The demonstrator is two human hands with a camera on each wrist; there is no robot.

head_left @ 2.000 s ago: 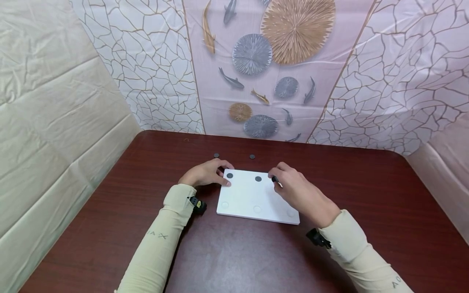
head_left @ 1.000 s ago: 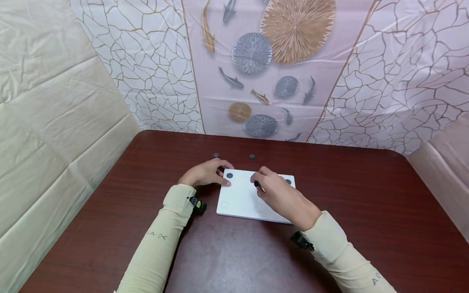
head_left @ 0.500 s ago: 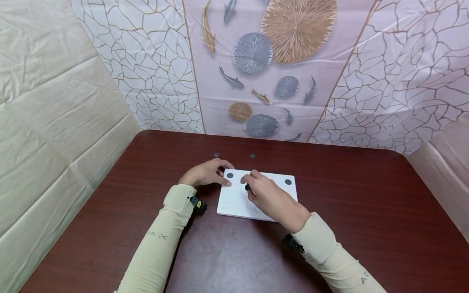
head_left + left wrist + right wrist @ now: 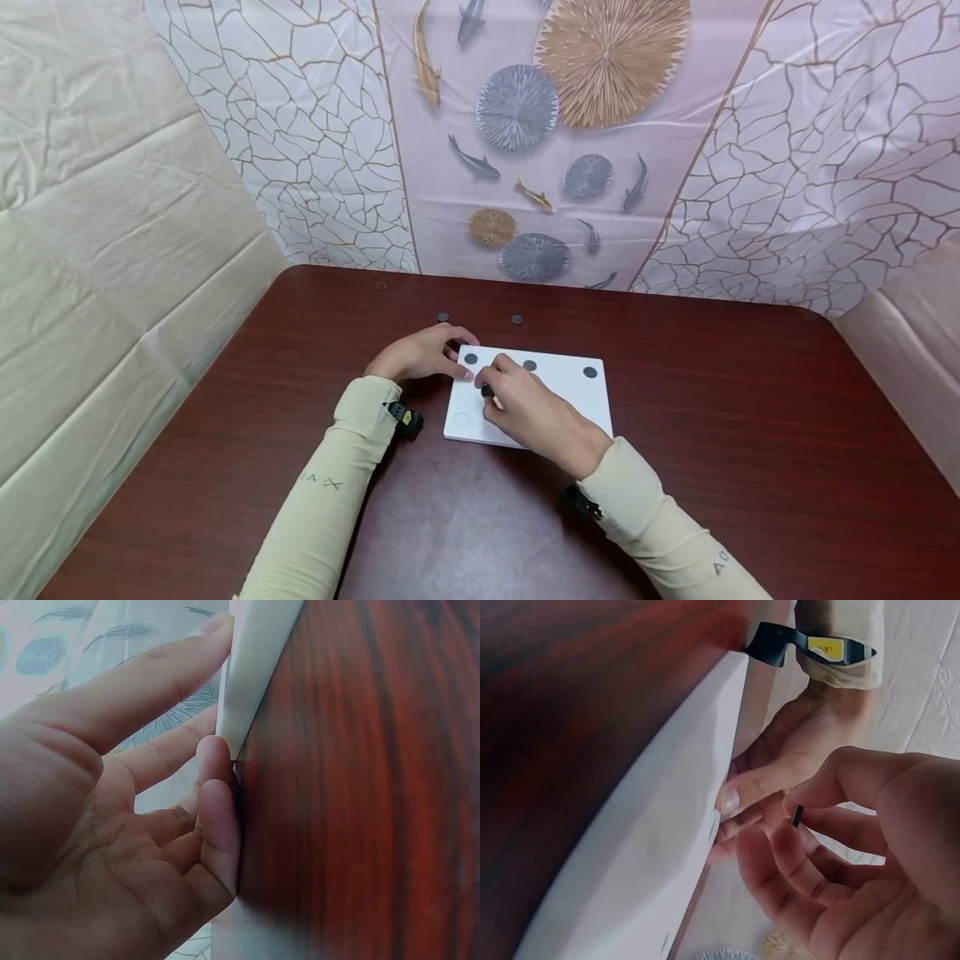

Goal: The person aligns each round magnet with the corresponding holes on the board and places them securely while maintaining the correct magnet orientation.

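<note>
A thin white board (image 4: 570,392) lies on the table. Three dark discs sit along its far edge: a left disc (image 4: 471,359), a middle disc (image 4: 530,365) and a right disc (image 4: 590,372). My left hand (image 4: 423,354) holds the board's far left corner, thumb on the top face and fingers against the side. Over the board's left half, my right hand (image 4: 536,408) pinches a small black disc (image 4: 798,817) between thumb and fingertips, apart from the surface. One round recess (image 4: 461,420) shows at the near left; my right hand and forearm cover the rest of the near row.
Two more dark discs lie on the table beyond the board, a left loose disc (image 4: 443,317) and a right loose disc (image 4: 517,320). The reddish-brown table (image 4: 750,417) runs back to a patterned cloth (image 4: 517,192). A plain cloth (image 4: 112,275) hangs at the left.
My right hand has moved left across the board with the black disc, from near the right disc, uncovering the right and middle discs. My left hand and the board stay in place.
</note>
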